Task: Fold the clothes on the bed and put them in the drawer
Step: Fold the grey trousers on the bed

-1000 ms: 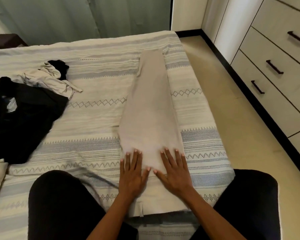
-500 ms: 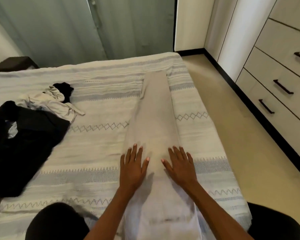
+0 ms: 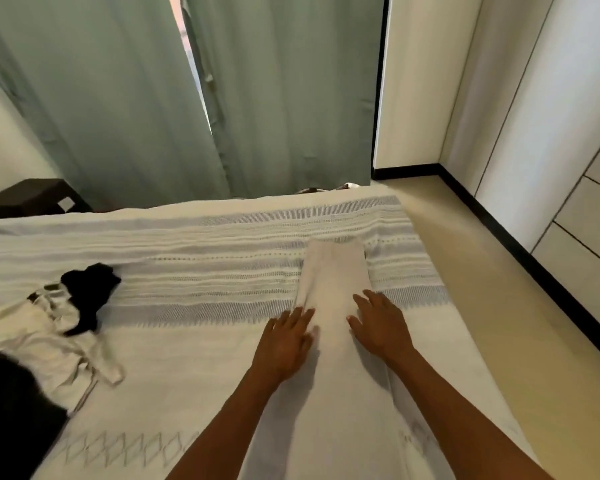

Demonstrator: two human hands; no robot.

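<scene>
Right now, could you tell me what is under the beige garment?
The beige garment lies on the striped bedspread; whatever else is beneath is covered. Both hands rest on top.

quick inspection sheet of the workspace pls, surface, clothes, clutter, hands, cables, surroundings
surface: bed covered with a white spread with grey-blue woven bands
job's things: beige garment laid out long and narrow down the bed; crumpled cream garment and black garment at the left, unfolded; small black piece by the cream one
clutter: nothing seen
grippers: left hand and right hand lie flat, fingers straight, one on each side edge of the beige garment
cables: nothing seen
surroundings: green curtains behind the bed; dark bedside table at the far left; white drawers at the right, shut; beige floor
</scene>
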